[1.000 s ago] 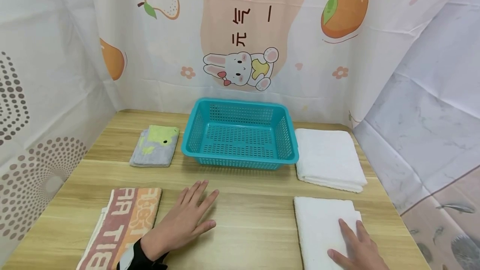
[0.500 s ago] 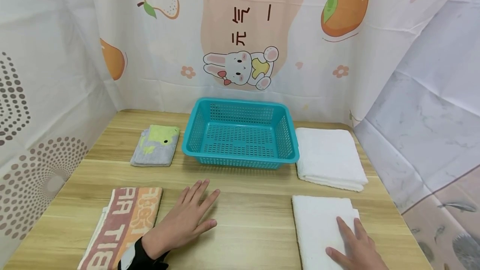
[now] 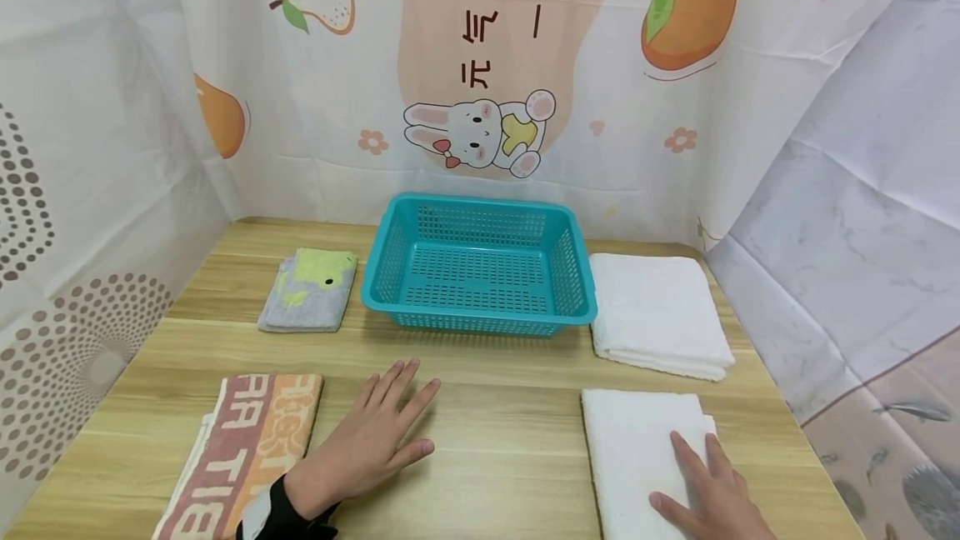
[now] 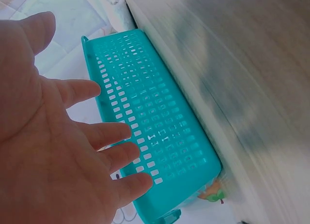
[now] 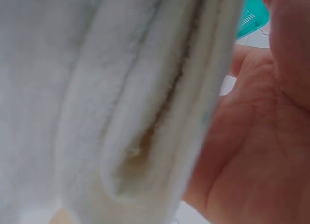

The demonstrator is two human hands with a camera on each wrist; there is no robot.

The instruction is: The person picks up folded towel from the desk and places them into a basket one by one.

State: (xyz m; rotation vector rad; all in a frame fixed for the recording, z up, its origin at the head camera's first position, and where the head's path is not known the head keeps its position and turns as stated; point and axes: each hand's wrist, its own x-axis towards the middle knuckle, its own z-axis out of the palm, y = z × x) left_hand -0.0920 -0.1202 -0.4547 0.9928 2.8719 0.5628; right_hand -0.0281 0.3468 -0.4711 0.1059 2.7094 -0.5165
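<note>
My left hand has its fingers straight and spread, beside a folded pink-and-orange lettered towel. Its palm faces the table and grips nothing; the left wrist view shows bare space under the palm. At the right, my right hand lies with extended fingers over the right edge of a folded white towel. The towel's layered folds fill much of the right wrist view, with the palm alongside. Whether this hand presses on the towel I cannot tell.
A teal perforated plastic basket stands at the back middle of the wooden table, nothing inside it. A second folded white towel lies to its right, a small grey-green towel to its left. Printed curtains enclose the table.
The head view shifts very slightly. Both hands keep nearly the same pose, and the towels and basket stay where they were.
</note>
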